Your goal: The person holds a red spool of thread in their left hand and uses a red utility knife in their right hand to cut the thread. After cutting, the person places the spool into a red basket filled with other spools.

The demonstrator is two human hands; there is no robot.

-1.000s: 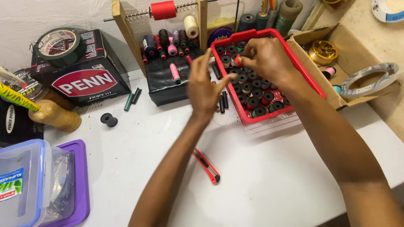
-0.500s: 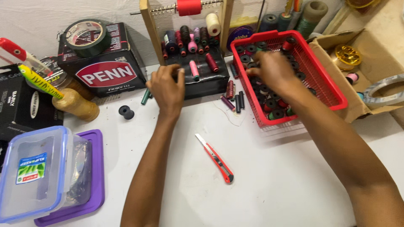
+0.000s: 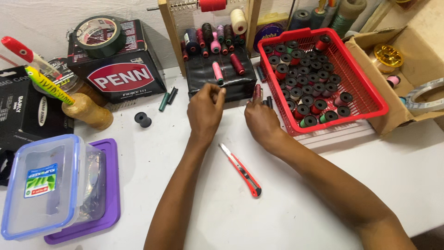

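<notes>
Head view: white tabletop (image 3: pixel 152 153) crowded with boxes. Left hand (image 3: pixel 203 111) fingers pinch something too small to identify; right hand (image 3: pixel 262 121) fingers hold a dark-red spool (image 3: pixel 257 91) beside the red basket (image 3: pixel 370 99).

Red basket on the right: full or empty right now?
Nearly full. The red basket holds rows of upright thread spools across most of its floor; only a strip along its right side is bare.
</notes>
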